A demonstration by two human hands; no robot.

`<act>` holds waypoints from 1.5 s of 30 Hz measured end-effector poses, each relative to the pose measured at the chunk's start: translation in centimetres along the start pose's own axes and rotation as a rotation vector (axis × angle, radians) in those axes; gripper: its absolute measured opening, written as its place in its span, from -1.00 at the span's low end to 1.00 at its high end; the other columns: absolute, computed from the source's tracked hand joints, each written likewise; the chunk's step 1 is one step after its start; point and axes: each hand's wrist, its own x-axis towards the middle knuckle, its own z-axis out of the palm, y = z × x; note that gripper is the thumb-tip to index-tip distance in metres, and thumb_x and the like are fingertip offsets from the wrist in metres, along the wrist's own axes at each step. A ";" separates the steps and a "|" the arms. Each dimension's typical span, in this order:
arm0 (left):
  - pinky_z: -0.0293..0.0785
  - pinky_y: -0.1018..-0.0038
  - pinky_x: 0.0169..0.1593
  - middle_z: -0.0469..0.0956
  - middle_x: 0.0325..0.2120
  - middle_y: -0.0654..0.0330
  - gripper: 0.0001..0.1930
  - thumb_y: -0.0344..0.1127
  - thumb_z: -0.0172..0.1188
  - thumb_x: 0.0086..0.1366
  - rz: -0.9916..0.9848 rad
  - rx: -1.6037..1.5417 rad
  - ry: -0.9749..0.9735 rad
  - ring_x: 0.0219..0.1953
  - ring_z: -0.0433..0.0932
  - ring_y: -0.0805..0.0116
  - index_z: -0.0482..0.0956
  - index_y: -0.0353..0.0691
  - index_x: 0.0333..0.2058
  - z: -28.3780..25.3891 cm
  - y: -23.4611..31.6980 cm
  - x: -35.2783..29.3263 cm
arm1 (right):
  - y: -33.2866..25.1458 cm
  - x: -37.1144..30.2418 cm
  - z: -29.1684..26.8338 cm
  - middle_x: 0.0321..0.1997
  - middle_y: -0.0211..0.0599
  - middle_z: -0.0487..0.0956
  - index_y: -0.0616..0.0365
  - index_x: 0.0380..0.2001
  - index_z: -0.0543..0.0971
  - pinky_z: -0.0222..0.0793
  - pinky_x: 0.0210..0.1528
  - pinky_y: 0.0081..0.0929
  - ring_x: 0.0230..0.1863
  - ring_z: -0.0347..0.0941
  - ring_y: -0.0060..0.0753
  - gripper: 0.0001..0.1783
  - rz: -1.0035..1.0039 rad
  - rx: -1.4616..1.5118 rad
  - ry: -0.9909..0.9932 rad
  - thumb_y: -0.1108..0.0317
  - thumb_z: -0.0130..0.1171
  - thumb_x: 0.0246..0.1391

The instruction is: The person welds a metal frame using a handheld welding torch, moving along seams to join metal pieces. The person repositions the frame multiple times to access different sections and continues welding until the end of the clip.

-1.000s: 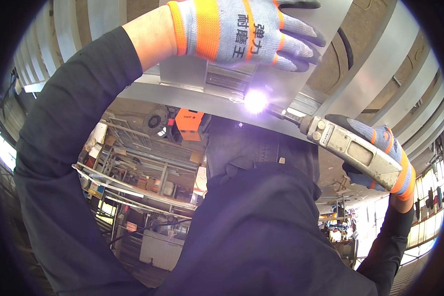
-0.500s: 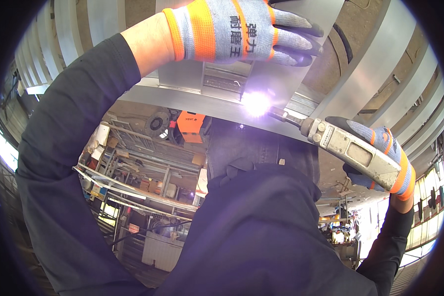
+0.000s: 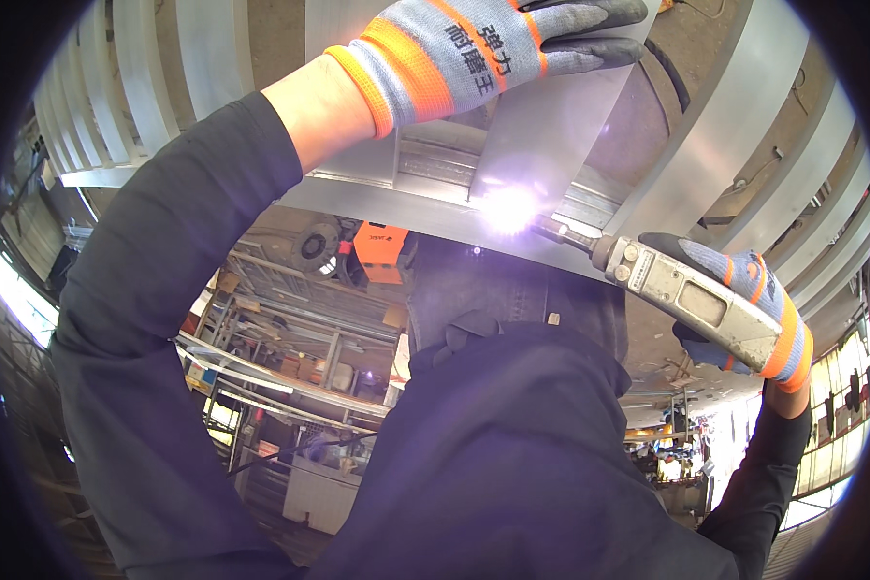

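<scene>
My right hand point(image 3: 752, 280), in a grey glove with orange bands, is wrapped around a worn, pale metal welding torch point(image 3: 681, 290). Its nozzle points left at a metal frame point(image 3: 425, 215), where a bright white-violet glare point(image 3: 509, 209) hides the tip and the spot it meets. Above the glare, my left hand point(image 3: 498, 43) in a matching glove has its dark-coated fingers stretched to the right. It lies over a flat metal slat point(image 3: 541, 121) of the frame; whether the palm presses on it I cannot tell.
More curved-looking metal slats point(image 3: 725, 116) run off to both sides, with brown floor and a dark cable point(image 3: 669, 75) between them. Below the frame stand an orange machine point(image 3: 379, 251) and a round dark reel point(image 3: 317, 244). Metal lengths point(image 3: 300, 300) lie stacked at the lower left.
My left hand has shifted slightly up and to the right, its forearm following. The glare has crept a little right and down; the torch has barely moved.
</scene>
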 end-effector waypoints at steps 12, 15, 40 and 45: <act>0.27 0.17 0.85 0.28 0.78 -0.05 -0.27 -0.09 0.10 0.80 0.011 0.136 -0.021 0.78 0.32 0.10 0.22 -0.22 0.77 -1.0 -0.3 0.2 | 1.0 -0.9 -0.1 -0.24 -0.40 0.77 0.12 0.54 0.66 0.61 -0.17 -0.41 -0.37 0.63 -0.47 -0.12 -0.060 -0.115 0.040 0.55 0.48 0.06; 0.24 0.17 0.86 0.30 0.78 -0.03 -0.24 -0.10 0.14 0.77 0.045 -0.081 -0.074 0.78 0.32 0.10 0.20 -0.21 0.78 -1.4 -1.1 0.6 | 0.8 -1.0 0.1 -0.28 -0.42 0.76 0.15 0.52 0.66 0.60 -0.21 -0.43 -0.40 0.62 -0.48 -0.17 -0.138 -0.100 0.073 0.53 0.47 0.12; -0.15 0.17 0.93 -0.03 0.88 0.02 -0.27 0.02 -0.38 0.90 0.141 0.609 -0.054 0.90 -0.07 0.15 -0.02 -0.23 0.83 0.2 -3.3 1.8 | -0.5 -1.2 -0.5 -0.44 -0.50 0.64 0.05 0.56 0.66 0.48 -0.38 -0.45 -0.52 0.47 -0.59 -0.12 0.110 0.007 -0.029 0.55 0.40 0.09; 0.03 -0.04 0.88 0.27 0.80 0.10 -0.34 -0.03 0.03 0.78 0.499 2.039 0.223 0.84 0.15 0.08 0.40 -0.10 0.71 -0.5 -5.4 2.1 | 0.2 -1.4 -0.5 -0.40 -0.44 0.69 0.05 0.60 0.63 0.53 -0.34 -0.43 -0.48 0.55 -0.54 -0.10 0.057 0.039 -0.019 0.52 0.45 0.11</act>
